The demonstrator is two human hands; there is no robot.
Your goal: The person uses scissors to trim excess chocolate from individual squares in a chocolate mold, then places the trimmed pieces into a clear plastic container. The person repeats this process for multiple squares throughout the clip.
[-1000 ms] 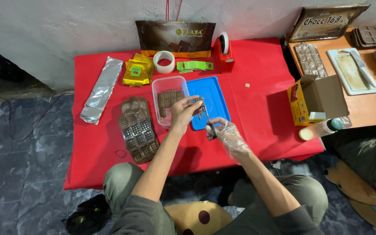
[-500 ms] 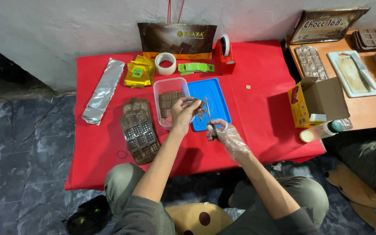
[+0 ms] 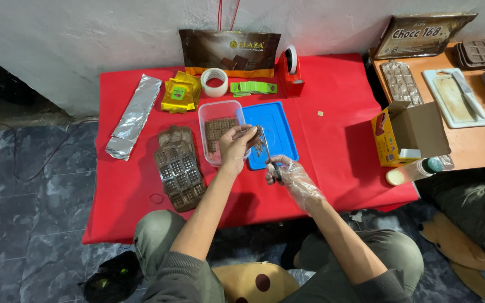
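My left hand (image 3: pixel 234 147) is bare and holds a small brown chocolate piece (image 3: pixel 252 137) over the edge of a blue tray lid (image 3: pixel 279 130). My right hand (image 3: pixel 288 174), in a clear plastic glove, grips scissors (image 3: pixel 268 150) whose blades point up at that piece. Just left of my left hand stands a clear plastic container (image 3: pixel 218 129) with chocolate pieces inside. Brown chocolate moulds (image 3: pixel 179 167) lie stacked further left on the red tabletop (image 3: pixel 338 151).
Along the back are a foil roll (image 3: pixel 134 115), yellow packets (image 3: pixel 180 92), a tape roll (image 3: pixel 215 82), green labels (image 3: pixel 253 87), a red tape dispenser (image 3: pixel 290 70) and a brown bag (image 3: pixel 229 53). An open yellow carton (image 3: pixel 406 133) and a bottle (image 3: pixel 415 170) sit right, beside a wooden table (image 3: pixel 472 140).
Both hands stay almost where they were over the blue lid; the scissors shifted slightly against the chocolate piece.
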